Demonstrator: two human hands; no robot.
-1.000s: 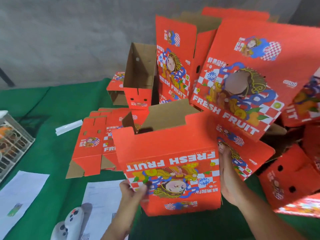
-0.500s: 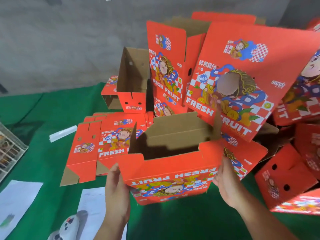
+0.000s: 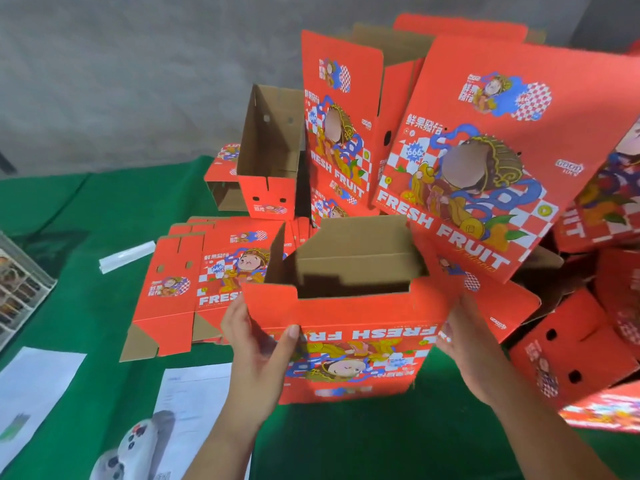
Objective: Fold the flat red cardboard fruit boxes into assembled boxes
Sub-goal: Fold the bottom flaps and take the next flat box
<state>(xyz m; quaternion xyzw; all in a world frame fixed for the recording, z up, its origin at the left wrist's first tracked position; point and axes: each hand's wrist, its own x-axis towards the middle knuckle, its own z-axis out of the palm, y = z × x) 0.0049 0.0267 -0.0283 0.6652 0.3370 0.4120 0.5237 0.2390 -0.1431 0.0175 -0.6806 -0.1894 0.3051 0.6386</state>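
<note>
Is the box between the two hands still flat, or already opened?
Opened: the box shows a hollow brown inside, top flaps unfolded.
</note>
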